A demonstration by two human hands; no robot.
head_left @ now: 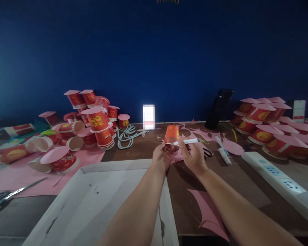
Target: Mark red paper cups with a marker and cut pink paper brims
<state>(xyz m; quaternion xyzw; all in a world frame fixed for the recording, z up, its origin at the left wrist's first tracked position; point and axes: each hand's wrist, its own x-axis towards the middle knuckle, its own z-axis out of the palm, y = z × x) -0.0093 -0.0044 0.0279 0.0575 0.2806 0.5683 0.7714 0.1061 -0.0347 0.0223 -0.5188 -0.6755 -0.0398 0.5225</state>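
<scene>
Head view. Red cup (171, 133) in work, upside down, narrow end up, lifted over the dark brown worktop (179, 193). It stands just beyond the fingertips, near the middle of the scene, its long axis close to upright.

Left hand (161, 155) is nearer the cup, fingers curled at its lower, wide end and gripping it there. Right hand (193, 155) sits just right of it and pinches a white pen (191, 140). The pen lies roughly level, left to right, across the cup's axis, left end at the cup's lower rim. Cannot tell whether the tip touches.

So, from the hands: cup to the far side of the left, to the far left of the right; pen between cup and right palm.

Around them: white tray (118, 163) near left, partly under the left forearm; pink scrap (207, 212) near right; white power strip (274, 179) farther right; black bottle (217, 111) at the far right, before the blue wall (154, 61).
</scene>
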